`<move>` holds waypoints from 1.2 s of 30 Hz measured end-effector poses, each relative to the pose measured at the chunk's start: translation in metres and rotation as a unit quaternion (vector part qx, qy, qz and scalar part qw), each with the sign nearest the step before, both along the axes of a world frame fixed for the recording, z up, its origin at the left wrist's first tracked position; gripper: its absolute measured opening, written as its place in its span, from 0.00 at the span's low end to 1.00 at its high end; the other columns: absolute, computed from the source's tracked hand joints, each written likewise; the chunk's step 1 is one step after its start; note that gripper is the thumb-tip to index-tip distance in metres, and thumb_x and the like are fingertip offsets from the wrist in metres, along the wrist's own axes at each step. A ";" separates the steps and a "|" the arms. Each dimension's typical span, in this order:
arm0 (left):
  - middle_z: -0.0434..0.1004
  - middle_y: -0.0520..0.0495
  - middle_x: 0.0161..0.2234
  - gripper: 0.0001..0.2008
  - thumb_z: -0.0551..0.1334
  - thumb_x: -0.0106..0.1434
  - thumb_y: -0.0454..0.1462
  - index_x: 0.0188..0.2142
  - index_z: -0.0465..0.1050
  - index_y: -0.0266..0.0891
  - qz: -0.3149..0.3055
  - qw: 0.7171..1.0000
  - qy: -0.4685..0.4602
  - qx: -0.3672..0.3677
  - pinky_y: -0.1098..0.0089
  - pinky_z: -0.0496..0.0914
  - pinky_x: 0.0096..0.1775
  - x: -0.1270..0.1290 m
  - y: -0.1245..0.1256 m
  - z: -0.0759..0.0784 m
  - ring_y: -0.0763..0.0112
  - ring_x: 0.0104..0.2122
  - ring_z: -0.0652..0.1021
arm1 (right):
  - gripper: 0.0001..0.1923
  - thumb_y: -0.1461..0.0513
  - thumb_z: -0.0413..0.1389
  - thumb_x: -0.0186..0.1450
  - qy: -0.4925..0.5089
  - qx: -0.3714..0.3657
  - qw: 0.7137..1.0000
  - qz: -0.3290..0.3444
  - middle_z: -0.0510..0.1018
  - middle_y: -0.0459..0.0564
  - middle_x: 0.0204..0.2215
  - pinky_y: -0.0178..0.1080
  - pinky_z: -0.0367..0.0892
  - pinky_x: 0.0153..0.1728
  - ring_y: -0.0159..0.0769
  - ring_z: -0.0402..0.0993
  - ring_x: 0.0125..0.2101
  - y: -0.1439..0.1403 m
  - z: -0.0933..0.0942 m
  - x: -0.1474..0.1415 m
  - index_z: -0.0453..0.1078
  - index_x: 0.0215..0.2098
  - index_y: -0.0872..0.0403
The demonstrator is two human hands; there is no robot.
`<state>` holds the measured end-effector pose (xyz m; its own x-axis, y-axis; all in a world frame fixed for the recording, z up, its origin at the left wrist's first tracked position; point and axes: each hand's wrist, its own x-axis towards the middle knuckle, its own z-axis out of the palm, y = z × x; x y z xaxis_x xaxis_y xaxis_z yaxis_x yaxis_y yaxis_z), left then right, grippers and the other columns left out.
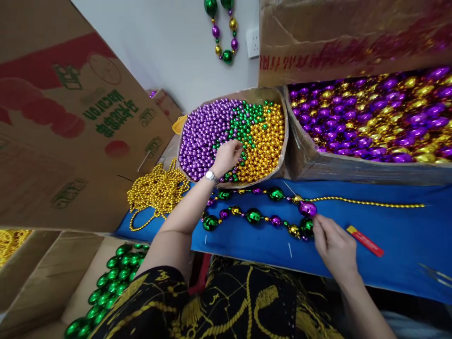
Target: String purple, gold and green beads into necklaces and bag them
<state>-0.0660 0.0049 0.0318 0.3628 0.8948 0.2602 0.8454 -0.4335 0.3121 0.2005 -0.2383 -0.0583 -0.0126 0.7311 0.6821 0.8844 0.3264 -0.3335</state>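
Red lighter [365, 241], gold bead strands [157, 190], hanging necklace [222, 30], wall socket [253, 43]

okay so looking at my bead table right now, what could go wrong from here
1. The right hand pinches the purple oval bead at the necklace's end; if it slips, beads may slide off the needle.
2. The left hand digs where green, purple and gold small beads meet, so colours could mix.
3. The loose pin near the blue cloth's edge could prick.

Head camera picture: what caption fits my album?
Left hand picks small beads while right hand holds a purple bead.
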 end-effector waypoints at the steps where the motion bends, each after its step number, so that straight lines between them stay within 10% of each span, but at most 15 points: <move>1: 0.78 0.39 0.43 0.13 0.55 0.67 0.35 0.47 0.73 0.34 0.014 0.997 0.077 -0.002 0.64 0.70 0.45 -0.001 0.013 -0.004 0.64 0.42 0.77 | 0.07 0.67 0.55 0.67 0.002 -0.001 1.000 -0.002 0.80 0.51 0.31 0.35 0.69 0.36 0.33 0.77 0.29 0.000 0.000 -0.001 0.71 0.43 0.58; 5: 0.77 0.37 0.43 0.14 0.53 0.67 0.34 0.48 0.74 0.37 0.018 0.979 0.203 -0.021 0.61 0.69 0.46 0.006 0.038 -0.019 0.56 0.47 0.75 | 0.06 0.67 0.54 0.67 0.001 0.003 1.000 -0.006 0.80 0.51 0.31 0.34 0.70 0.36 0.34 0.78 0.30 0.003 0.001 -0.005 0.71 0.42 0.58; 24: 0.75 0.35 0.41 0.13 0.53 0.63 0.28 0.42 0.75 0.33 -0.032 0.981 0.187 -0.035 0.60 0.69 0.45 0.013 0.017 -0.023 0.53 0.49 0.71 | 0.06 0.67 0.54 0.67 0.001 0.011 1.000 -0.011 0.80 0.51 0.31 0.34 0.69 0.35 0.34 0.77 0.30 0.001 0.000 -0.008 0.72 0.42 0.58; 28: 0.76 0.39 0.41 0.13 0.56 0.66 0.34 0.48 0.72 0.33 -0.045 0.991 -0.042 -0.119 0.65 0.71 0.41 0.019 -0.006 -0.014 0.63 0.42 0.76 | 0.07 0.67 0.54 0.67 0.009 -0.002 1.000 -0.008 0.80 0.51 0.31 0.34 0.69 0.35 0.34 0.77 0.30 -0.001 0.003 -0.011 0.72 0.42 0.58; 30: 0.76 0.42 0.40 0.14 0.58 0.66 0.39 0.49 0.71 0.36 -0.091 0.917 -0.293 -0.254 0.69 0.72 0.37 0.024 -0.030 -0.008 0.70 0.36 0.77 | 0.07 0.67 0.53 0.67 0.014 -0.001 1.000 -0.005 0.80 0.51 0.31 0.34 0.69 0.36 0.34 0.77 0.30 -0.001 0.006 -0.012 0.72 0.42 0.58; 32: 0.77 0.45 0.39 0.15 0.60 0.65 0.43 0.48 0.72 0.38 -0.130 0.787 -0.464 -0.386 0.72 0.72 0.35 0.032 -0.056 -0.003 0.74 0.34 0.77 | 0.07 0.67 0.53 0.67 0.020 -0.001 1.000 -0.003 0.80 0.51 0.31 0.34 0.69 0.36 0.34 0.76 0.29 -0.001 0.009 -0.014 0.72 0.42 0.58; 36: 0.78 0.47 0.34 0.13 0.66 0.60 0.42 0.44 0.76 0.39 -0.129 0.642 -0.561 -0.507 0.75 0.72 0.33 0.048 -0.093 -0.003 0.77 0.31 0.76 | 0.08 0.66 0.52 0.68 0.015 -0.009 1.000 -0.005 0.79 0.50 0.28 0.35 0.69 0.34 0.33 0.75 0.27 -0.003 0.017 -0.016 0.73 0.42 0.57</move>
<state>-0.0178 -0.0886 0.0290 0.6255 0.7590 -0.1809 -0.2171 0.3920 0.8940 0.1843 -0.2408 -0.0416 0.0152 0.7430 0.6691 0.8768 0.3117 -0.3660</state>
